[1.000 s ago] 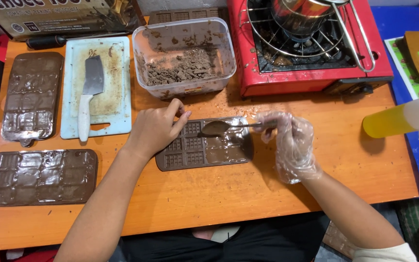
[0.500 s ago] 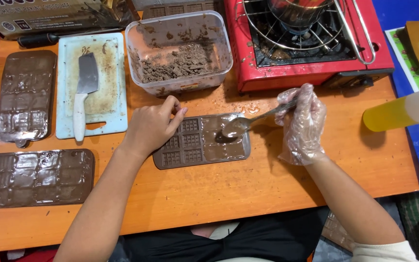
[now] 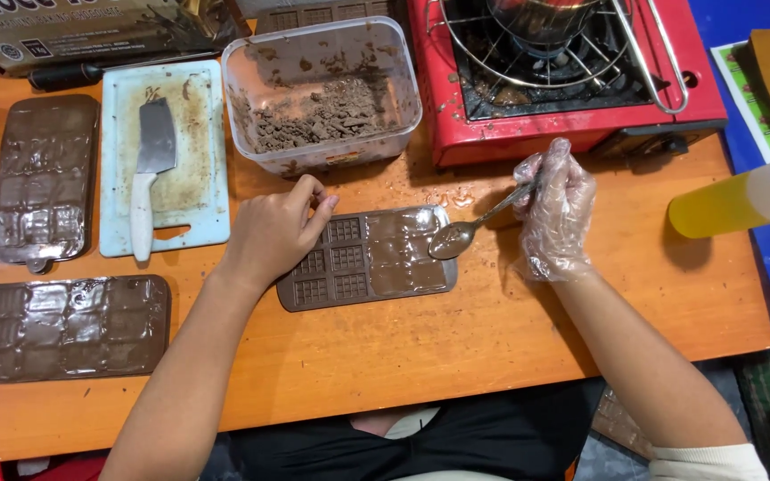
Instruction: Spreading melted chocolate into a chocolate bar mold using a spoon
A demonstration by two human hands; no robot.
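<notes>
Orange table [image 3: 510,356], left hand [image 3: 274,233] fingers curled on chocolate mould [image 3: 367,258], gloved right hand [image 3: 556,212] fingers pinching spoon [image 3: 479,220] above it

The chocolate mould [image 3: 367,258] is brown with a waffle grid pattern, and the table [image 3: 492,356] is orange. The stove [image 3: 572,134] is red, the cutting board [image 3: 171,160] pale blue.

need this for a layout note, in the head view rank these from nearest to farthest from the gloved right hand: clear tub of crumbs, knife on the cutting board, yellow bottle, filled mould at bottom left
From the right hand:
1. yellow bottle, to its right, and clear tub, up and left: too close to call.
2. knife, on the cutting board, far left.
3. filled mould, bottom left corner.
</notes>
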